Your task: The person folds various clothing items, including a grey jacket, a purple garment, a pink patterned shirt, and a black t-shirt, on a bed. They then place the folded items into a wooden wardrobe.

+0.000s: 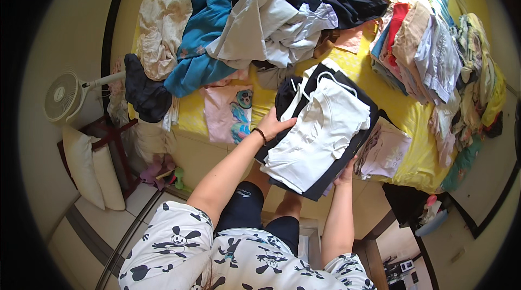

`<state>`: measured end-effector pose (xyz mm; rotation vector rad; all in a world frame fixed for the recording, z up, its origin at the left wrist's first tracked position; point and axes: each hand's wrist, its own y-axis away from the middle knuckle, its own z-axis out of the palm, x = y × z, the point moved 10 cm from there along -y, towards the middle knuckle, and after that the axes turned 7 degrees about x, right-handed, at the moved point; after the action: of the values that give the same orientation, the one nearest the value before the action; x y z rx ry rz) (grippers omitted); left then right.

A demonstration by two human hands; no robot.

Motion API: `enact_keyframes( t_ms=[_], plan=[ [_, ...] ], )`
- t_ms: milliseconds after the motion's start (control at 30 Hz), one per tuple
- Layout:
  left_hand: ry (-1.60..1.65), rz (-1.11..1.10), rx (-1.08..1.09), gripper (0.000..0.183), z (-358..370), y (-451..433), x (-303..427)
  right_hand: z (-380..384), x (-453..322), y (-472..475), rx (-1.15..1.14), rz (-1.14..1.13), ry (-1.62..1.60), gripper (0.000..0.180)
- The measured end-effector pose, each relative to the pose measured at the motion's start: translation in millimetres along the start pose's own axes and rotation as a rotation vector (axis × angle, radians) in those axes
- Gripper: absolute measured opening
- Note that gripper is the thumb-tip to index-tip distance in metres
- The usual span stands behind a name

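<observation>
Between both hands is a stack of folded clothes (313,131), with a white garment on top and black ones beneath, at the near edge of the bed. My left hand (276,126) grips the stack's left side, its thumb over the top. My right hand (346,171) holds the lower right edge; its fingers are partly hidden under the stack. A folded pink shirt with a coloured print (228,113) lies on the bed left of the stack. To the right, another pile of folded garments (386,149) has a pale pink one on top.
A yellow bedsheet (423,127) covers the bed. Loose clothes, including a teal garment (203,41), heap at the back left. A folded pile (415,49) and crumpled clothes (472,82) lie at the right. A white fan (62,96) and cushions on a chair (95,172) stand left.
</observation>
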<state>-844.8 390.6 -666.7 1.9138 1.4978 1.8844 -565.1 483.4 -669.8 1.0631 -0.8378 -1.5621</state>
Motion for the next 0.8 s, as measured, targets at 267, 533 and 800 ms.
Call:
enact_keyframes(
  t_ms=[267,533,800],
  plan=[
    [0.267,-0.270,-0.173,0.056,17,35,-19,-53,40,12,0.148,0.122,0.202,0.069],
    [0.272,-0.052,-0.146,0.046,6,50,-3,-53,44,20,0.065,-0.051,0.079,0.062],
    [0.062,0.044,-0.350,0.045,34,139,31,-71,64,156,0.161,-0.364,-0.064,0.050]
  ],
)
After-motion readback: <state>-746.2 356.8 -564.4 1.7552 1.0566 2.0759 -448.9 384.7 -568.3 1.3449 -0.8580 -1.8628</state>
